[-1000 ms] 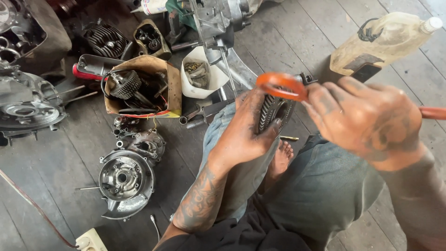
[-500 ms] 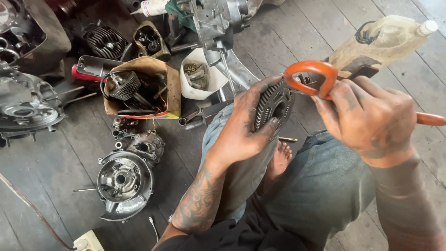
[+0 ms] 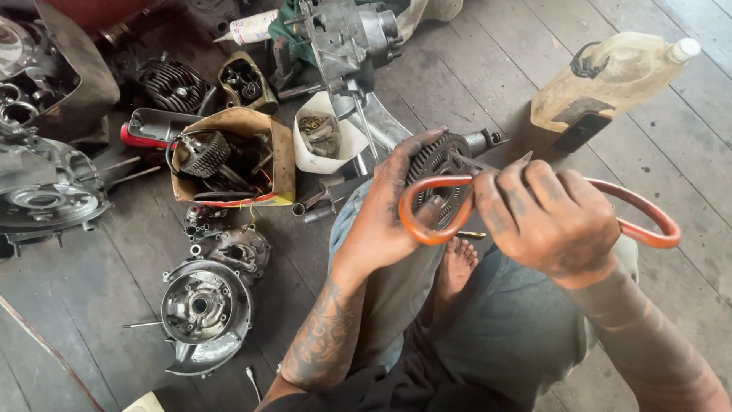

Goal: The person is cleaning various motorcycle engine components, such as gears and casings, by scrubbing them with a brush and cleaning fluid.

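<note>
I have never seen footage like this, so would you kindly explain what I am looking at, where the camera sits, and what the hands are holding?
There is no machine here: a person sits on a wooden floor with a camera on the head that looks down at the hands and lap. The left hand grips a round, dark toothed metal part. The right hand holds pliers with orange handles against that part. On the floor lie a round engine cover, a cardboard box of greasy parts, a small white tub and a cloudy plastic jug. Both hands are black with grease.
</note>
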